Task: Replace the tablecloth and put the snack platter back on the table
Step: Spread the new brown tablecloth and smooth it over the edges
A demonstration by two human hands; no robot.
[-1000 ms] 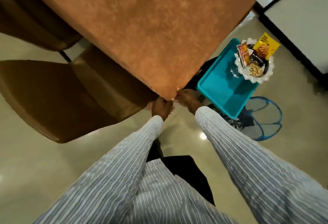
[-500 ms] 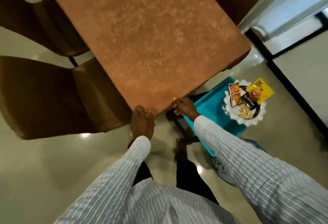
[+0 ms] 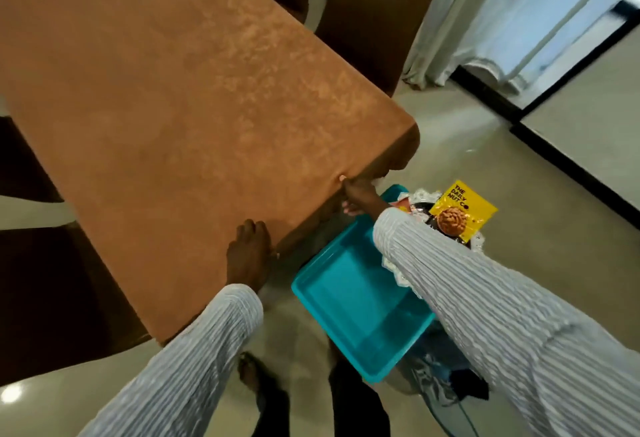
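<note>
An orange-brown tablecloth (image 3: 180,118) covers the whole table top and hangs over its near edge. My right hand (image 3: 358,194) pinches the cloth at that edge, partway along toward the right corner. My left hand (image 3: 247,253) lies flat on the cloth at the near edge, fingers together, pressing it down. The snack platter (image 3: 478,241), a lace-rimmed plate with a yellow nut packet (image 3: 462,210) and other snacks, stands on a turquoise tray (image 3: 356,294) low beside the table; my right sleeve hides much of it.
Brown chairs stand at the left (image 3: 52,298) and at the far right side (image 3: 374,21) of the table. White curtains (image 3: 519,11) hang at the back right beside a black floor strip (image 3: 554,159). Dark items lie under the tray (image 3: 464,384). My bare foot (image 3: 251,372) is on the tiled floor.
Both hands left the table corner and spread apart along the near edge; the right slid further right gripping the cloth. My view shifted right, bringing the tray and platter closer.
</note>
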